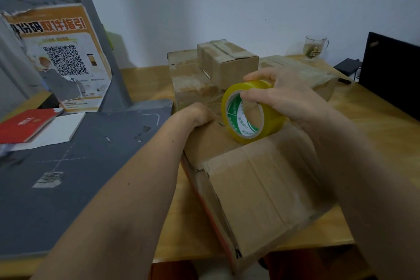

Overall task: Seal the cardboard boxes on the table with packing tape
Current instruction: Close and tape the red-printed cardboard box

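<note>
The right hand (288, 95) grips a glossy yellow roll of packing tape (248, 111) standing on the near cardboard box (261, 184); the left hand (197, 113) curls over the box's far edge, pinning it. Taping looks just begun; next, draw the strip along the matte, creased flaps. Sealed boxes (227, 61) sit behind on the wooden surface (375, 134).

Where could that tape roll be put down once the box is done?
Bare wood lies right of the near box, toward the black laptop, and between the grey mat and the stacked boxes. The mat's middle is bare too. The far right corner, by the glass mug, is crowded.
</note>
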